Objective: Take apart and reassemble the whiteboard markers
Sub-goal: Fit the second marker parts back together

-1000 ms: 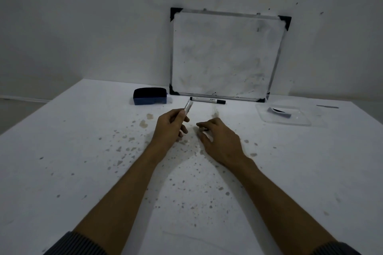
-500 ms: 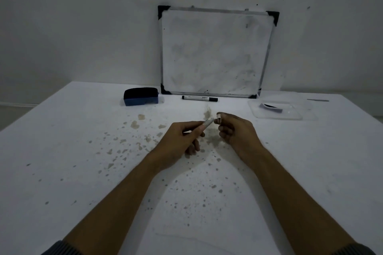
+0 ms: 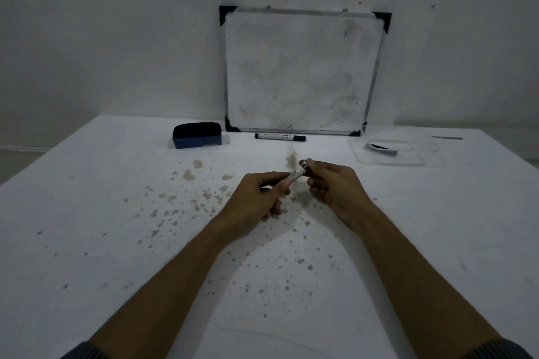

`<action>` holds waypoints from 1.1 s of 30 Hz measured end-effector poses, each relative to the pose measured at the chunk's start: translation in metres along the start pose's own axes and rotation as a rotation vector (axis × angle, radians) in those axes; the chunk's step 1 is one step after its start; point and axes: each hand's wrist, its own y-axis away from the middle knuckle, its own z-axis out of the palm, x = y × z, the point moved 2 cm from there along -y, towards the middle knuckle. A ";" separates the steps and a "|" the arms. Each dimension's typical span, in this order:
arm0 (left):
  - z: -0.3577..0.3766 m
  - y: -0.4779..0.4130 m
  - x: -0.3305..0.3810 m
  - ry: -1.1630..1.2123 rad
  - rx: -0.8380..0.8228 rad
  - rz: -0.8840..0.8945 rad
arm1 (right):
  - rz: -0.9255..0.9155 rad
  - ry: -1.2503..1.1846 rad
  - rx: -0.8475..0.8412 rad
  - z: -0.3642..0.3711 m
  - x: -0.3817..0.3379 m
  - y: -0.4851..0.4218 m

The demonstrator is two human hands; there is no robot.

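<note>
My left hand (image 3: 259, 198) grips a white marker barrel (image 3: 296, 175) that points up and to the right, above the middle of the white table (image 3: 87, 213). My right hand (image 3: 332, 183) meets the barrel's far end and pinches a small dark-and-white marker part (image 3: 304, 166) against it. How far that part sits in the barrel is hidden by my fingers. A second whole marker (image 3: 280, 137), white with black ends, lies flat at the foot of the whiteboard.
A small whiteboard (image 3: 300, 70) leans on the wall at the back. A blue eraser (image 3: 197, 135) sits to its left. A clear plastic tray (image 3: 388, 151) holding a dark piece rests at the back right. Brown stains dot the table's middle.
A second ago my right hand lay low on the table, apart from the barrel. It has risen with a small part and now meets the barrel's end; the barrel tilted right.
</note>
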 end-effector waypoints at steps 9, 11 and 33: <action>-0.006 0.000 0.006 -0.010 0.022 -0.008 | -0.351 0.157 0.017 0.015 -0.005 0.016; -0.011 -0.001 0.007 0.045 0.000 -0.016 | -0.395 0.164 -0.020 0.017 -0.008 0.018; -0.011 -0.007 0.006 0.228 0.007 -0.056 | -0.423 0.160 0.045 0.034 -0.012 0.021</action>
